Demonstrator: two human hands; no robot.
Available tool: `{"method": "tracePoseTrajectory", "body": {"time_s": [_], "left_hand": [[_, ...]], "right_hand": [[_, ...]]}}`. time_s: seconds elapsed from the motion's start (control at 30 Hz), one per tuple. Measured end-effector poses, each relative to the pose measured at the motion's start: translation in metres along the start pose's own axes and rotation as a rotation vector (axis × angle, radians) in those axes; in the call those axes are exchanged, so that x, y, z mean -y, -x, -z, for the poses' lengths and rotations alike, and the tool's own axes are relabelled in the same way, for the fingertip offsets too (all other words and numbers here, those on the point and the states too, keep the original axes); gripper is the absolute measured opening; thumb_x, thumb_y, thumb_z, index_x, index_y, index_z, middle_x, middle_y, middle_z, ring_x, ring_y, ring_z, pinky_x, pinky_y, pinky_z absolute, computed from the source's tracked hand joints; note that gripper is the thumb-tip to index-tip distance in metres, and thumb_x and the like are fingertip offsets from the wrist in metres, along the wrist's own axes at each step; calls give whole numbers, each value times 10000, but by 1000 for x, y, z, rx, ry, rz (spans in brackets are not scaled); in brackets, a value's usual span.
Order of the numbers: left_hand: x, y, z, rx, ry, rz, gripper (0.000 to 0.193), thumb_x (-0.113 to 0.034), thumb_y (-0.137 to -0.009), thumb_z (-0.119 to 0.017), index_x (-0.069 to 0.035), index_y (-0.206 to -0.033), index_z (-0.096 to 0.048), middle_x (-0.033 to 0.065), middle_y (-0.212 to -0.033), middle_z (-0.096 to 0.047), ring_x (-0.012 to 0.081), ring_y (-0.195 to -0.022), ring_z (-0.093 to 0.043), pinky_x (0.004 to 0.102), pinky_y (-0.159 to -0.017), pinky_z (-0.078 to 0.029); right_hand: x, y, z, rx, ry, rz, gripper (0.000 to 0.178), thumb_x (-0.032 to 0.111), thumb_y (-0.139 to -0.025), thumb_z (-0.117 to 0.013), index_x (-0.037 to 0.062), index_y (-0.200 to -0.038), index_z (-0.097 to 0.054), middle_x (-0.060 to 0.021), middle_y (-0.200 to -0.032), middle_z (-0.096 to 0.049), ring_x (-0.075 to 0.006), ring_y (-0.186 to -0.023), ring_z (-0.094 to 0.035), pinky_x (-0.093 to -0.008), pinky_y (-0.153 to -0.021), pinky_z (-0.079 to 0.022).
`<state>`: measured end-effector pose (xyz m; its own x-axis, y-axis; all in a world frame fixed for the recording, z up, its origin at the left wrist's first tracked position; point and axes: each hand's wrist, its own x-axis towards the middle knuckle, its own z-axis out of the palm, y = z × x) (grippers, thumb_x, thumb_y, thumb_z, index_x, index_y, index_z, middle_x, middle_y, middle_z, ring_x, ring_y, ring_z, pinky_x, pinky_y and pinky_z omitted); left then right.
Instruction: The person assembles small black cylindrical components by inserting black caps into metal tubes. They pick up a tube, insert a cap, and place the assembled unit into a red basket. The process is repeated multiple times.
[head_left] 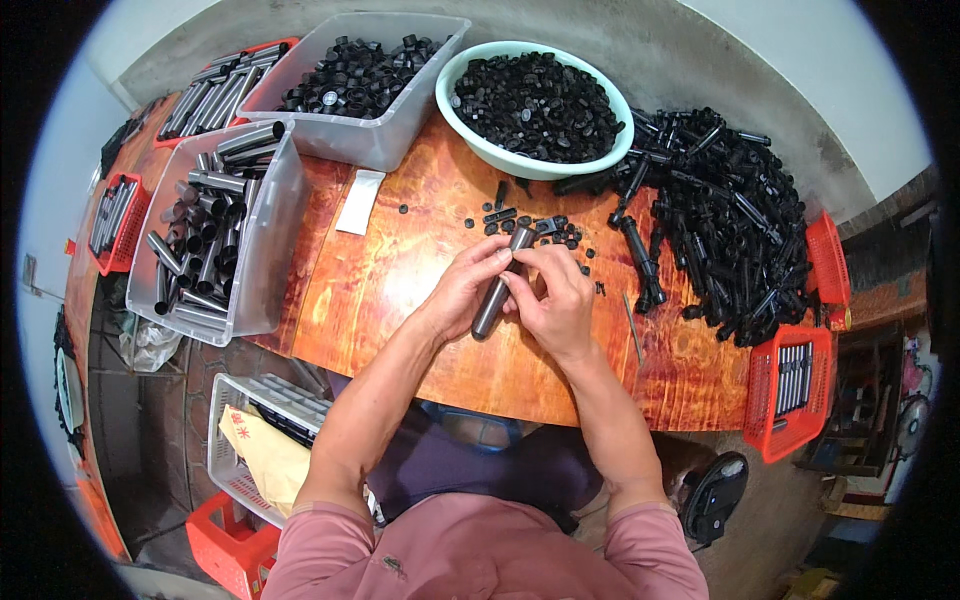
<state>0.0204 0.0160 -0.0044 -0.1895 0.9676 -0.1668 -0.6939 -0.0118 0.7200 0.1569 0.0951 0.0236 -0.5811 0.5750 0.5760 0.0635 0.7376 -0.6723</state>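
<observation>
While a glossy orange-brown wooden worktop (380,290) spreads below, the left hand (466,288) and right hand (556,305) pinch a dark-grey cylindrical tube (490,308).
Even pressure around its far half, nearer than the small round black caps (572,233), should steady it.

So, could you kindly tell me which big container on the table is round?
The pale green basin, heaped with small black parts; the two clear bins to its left are four-sided.

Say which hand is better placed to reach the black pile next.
Probably the right hand: it is nearer the black pile; the left hand is farther left. Both hold the dark tube.
</observation>
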Motion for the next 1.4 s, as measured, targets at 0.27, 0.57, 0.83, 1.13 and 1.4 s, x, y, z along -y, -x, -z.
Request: {"method": "tracePoseTrajectory", "body": {"time_s": [0.27,0.57,0.83,1.13,1.4], "left_hand": [[1,1,5,62,85,14,285,-311,-1061,-502,-51,-1169,-545,70,-838,-632,161,-623,-624,268,-546,-519],[1,2,-3,104,69,66,255,-261,-1074,-521,-47,-1213,-525,75,-870,-632,166,-655,-645,288,-598,-547],[1,3,-5,132,4,62,287,-277,-1070,-530,-27,-1209,-550,71,-883,-647,167,-688,-672,288,-622,-570],[-3,6,-7,106,12,158,314,-332,-1081,-480,-51,-986,-580,82,-768,-637,177,-574,-626,291,-537,-528],[-5,11,-19,77,-87,158,451,-454,-1074,-463,-21,-983,-553,111,-722,-636,232,-604,-670,331,-544,-564]], "right_hand": [[-13,-1,-3,-60,-255,-331,299,47,-887,-745,4,-1170,-656,-20,-942,-628,-52,-683,-532,-217,-581,-441],[-17,-5,0,150,-929,-649,283,154,-994,-654,-70,-1161,-610,-80,-893,-628,-122,-622,-620,-263,-523,-541],[-19,-7,5,162,-987,-657,259,163,-990,-657,-63,-1105,-609,-89,-794,-652,-161,-534,-637,-301,-459,-539],[-20,-4,3,125,-1012,-698,156,106,-983,-658,-25,-1059,-624,-59,-782,-656,-122,-529,-630,-253,-485,-538],[-13,-8,19,250,-1079,-757,213,131,-968,-691,-26,-1099,-629,-61,-819,-655,-116,-587,-637,-255,-513,-521]]}}
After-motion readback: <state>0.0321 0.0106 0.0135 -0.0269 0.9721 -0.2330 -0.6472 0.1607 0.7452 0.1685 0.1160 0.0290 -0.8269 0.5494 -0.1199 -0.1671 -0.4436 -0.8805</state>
